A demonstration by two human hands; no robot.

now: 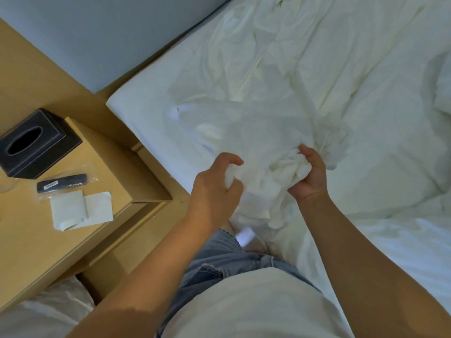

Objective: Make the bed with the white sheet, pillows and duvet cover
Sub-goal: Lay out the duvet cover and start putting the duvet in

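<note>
- I see my left hand (214,189) with its fingers curled around a bunched fold of the white sheet (263,176), and my right hand (308,176), at about 3 o'clock of the left, clutching another wad of the same cloth; the gathered sheet hangs between the two.
- At far left, around 9 o'clock of the hands, a black tissue box (36,145) stands on the wooden bedside table (29,240).
- Just below the box, at its 6 o'clock, lies a dark remote in a clear plastic sleeve (62,182), and at 5 o'clock of that some white paper slips (80,211).
- The sheet lies rumpled over the mattress (146,111), spreading from the hands toward 12 and 1 o'clock, with the mattress corner bare at 10 o'clock.
- A grey-blue headboard (97,35) runs along the top left.
- At far right, toward 3 o'clock, puffier white bedding (415,240) is piled up; I cannot tell whether it is duvet or pillow.
</note>
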